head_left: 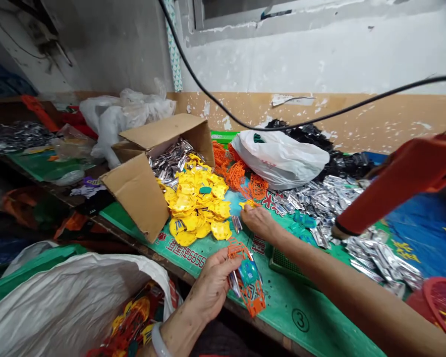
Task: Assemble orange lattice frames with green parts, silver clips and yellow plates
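My left hand (212,280) is closed on an orange lattice plastic piece (255,303), together with a teal plastic piece (249,271) and a silver strip (234,284). Farther forward, my right hand (258,220) pinches a yellow plastic piece (248,203) just above the table; its fingertips are partly hidden. A heap of yellow plastic pieces (198,206) lies left of that hand, spilling from a cardboard box (136,198) that also holds silver strips (174,158). Orange lattice pieces (238,173) are piled behind my right hand.
A white plastic bag (282,161) sits at the back, beside spread silver packets (327,198). From the right comes another person's red sleeve (394,186). At lower left, an open white sack (78,282) contains orange and yellow pieces. A black cable (215,101) hangs across.
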{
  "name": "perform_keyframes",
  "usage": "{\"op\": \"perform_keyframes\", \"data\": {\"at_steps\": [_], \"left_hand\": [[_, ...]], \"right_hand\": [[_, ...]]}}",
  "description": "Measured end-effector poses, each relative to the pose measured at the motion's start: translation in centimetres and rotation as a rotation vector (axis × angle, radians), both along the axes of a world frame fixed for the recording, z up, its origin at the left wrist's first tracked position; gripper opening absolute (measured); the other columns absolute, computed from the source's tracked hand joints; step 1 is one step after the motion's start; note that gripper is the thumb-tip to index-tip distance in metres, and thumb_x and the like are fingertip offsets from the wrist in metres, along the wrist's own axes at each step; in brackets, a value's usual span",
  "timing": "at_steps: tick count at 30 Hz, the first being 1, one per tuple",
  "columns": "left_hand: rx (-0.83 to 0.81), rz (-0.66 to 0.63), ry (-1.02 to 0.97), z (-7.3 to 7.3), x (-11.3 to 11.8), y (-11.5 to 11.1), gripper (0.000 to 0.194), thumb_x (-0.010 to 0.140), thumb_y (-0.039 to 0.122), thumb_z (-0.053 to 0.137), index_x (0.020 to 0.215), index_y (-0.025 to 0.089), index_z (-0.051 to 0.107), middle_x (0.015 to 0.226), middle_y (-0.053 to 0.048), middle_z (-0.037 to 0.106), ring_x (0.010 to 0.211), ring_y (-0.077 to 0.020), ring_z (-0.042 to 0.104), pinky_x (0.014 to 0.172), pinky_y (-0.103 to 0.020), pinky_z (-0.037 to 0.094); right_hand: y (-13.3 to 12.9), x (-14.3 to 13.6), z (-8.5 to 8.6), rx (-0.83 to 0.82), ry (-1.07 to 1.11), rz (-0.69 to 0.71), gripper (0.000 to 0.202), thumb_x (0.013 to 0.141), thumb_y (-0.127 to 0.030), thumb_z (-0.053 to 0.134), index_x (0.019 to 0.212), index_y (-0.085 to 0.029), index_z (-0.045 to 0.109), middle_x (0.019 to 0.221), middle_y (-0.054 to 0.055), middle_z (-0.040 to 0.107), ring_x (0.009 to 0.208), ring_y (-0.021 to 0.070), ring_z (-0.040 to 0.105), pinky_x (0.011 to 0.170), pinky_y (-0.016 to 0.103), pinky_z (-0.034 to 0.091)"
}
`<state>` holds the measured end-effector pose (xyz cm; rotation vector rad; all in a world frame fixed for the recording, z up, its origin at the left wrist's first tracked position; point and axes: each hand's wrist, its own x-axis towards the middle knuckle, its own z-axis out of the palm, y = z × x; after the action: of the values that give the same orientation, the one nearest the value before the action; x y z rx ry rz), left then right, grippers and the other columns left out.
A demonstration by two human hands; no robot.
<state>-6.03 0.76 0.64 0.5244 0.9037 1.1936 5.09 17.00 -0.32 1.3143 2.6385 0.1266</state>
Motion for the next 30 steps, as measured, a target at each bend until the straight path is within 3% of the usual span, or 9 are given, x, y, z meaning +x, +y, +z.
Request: {"op": "perform_keyframes", "data": {"at_steps": [5, 7, 10, 15, 20, 24, 27, 30], "left_hand": [[0.004, 0.048, -0.029, 0.4, -0.4, 0.2, 0.023, 0.075, 0.020, 0.068, 0.095, 0.012, 0.072, 0.094, -0.009, 0.072, 0.081, -0.0173, 0.063, 0.077, -0.027, 0.048], [0.007, 0.048, -0.019, 0.7, -0.5, 0.3, 0.024, 0.075, 0.021, 0.067, 0.097, 0.011, 0.072, 0.096, -0.010, 0.073, 0.085, -0.0196, 0.064, 0.079, -0.029, 0.047], [0.025, 0.020, 0.000, 0.9, 0.2, 0.4, 0.028, 0.075, 0.021, 0.067, 0.102, 0.013, 0.071, 0.100, -0.010, 0.073, 0.091, -0.0227, 0.064, 0.083, -0.032, 0.046], [-0.005, -0.054, -0.039, 0.6, 3.0, 0.2, 0.025, 0.074, 0.032, 0.071, 0.091, 0.014, 0.073, 0.091, -0.007, 0.074, 0.090, -0.0220, 0.064, 0.080, -0.029, 0.045], [-0.101, -0.051, -0.227, 0.5, 4.1, -0.3, 0.033, 0.074, 0.045, 0.070, 0.086, 0.015, 0.072, 0.081, -0.006, 0.072, 0.084, -0.0215, 0.065, 0.079, -0.030, 0.046], [-0.119, -0.058, -0.168, 0.2, 3.8, -0.3, 0.027, 0.069, 0.039, 0.076, 0.078, 0.015, 0.069, 0.072, -0.003, 0.069, 0.071, -0.0174, 0.064, 0.072, -0.027, 0.046], [-0.126, 0.057, -0.104, -0.3, 3.4, 0.2, 0.024, 0.066, 0.035, 0.078, 0.072, 0.015, 0.067, 0.066, 0.000, 0.067, 0.061, -0.0129, 0.059, 0.065, -0.024, 0.045], [-0.129, 0.166, -0.061, -0.8, 2.6, 1.1, 0.022, 0.065, 0.031, 0.078, 0.074, 0.013, 0.068, 0.069, 0.000, 0.067, 0.062, -0.0124, 0.059, 0.063, -0.023, 0.045]], "right_hand": [[-3.9, 3.1, 3.3, 0.116, 0.071, -0.039, 0.025, 0.093, -0.012, 0.038, 0.108, -0.013, 0.057, 0.104, 0.011, 0.061, 0.072, 0.0173, 0.063, 0.057, 0.030, 0.047], [-6.7, 4.7, 4.3, 0.146, 0.099, -0.011, 0.026, 0.089, -0.009, 0.038, 0.102, -0.017, 0.059, 0.101, 0.009, 0.061, 0.075, 0.0200, 0.061, 0.057, 0.032, 0.044], [-11.3, 6.2, 4.7, 0.309, 0.188, 0.188, 0.020, 0.079, -0.007, 0.045, 0.080, -0.022, 0.059, 0.085, 0.007, 0.059, 0.070, 0.0231, 0.055, 0.060, 0.038, 0.041], [-16.4, 5.7, 5.2, 0.437, 0.187, 0.411, 0.026, 0.070, -0.009, 0.048, 0.090, -0.020, 0.062, 0.085, 0.011, 0.057, 0.067, 0.0248, 0.047, 0.058, 0.042, 0.038], [-17.0, 4.9, 5.0, 0.387, 0.211, 0.528, 0.031, 0.073, -0.014, 0.050, 0.101, -0.017, 0.063, 0.095, 0.014, 0.061, 0.081, 0.0299, 0.050, 0.065, 0.046, 0.041], [-16.6, 4.9, 3.5, 0.314, 0.327, 0.545, 0.018, 0.077, -0.015, 0.055, 0.093, -0.017, 0.064, 0.095, 0.011, 0.064, 0.091, 0.0291, 0.050, 0.078, 0.049, 0.042], [-15.5, 4.7, 2.5, 0.197, 0.438, 0.569, 0.013, 0.081, -0.015, 0.055, 0.092, -0.018, 0.062, 0.096, 0.007, 0.067, 0.095, 0.0260, 0.051, 0.084, 0.049, 0.042], [-14.0, 4.3, 2.0, 0.025, 0.620, 0.616, 0.017, 0.077, -0.013, 0.056, 0.092, -0.018, 0.062, 0.091, 0.002, 0.069, 0.094, 0.0234, 0.052, 0.087, 0.046, 0.043]]}}
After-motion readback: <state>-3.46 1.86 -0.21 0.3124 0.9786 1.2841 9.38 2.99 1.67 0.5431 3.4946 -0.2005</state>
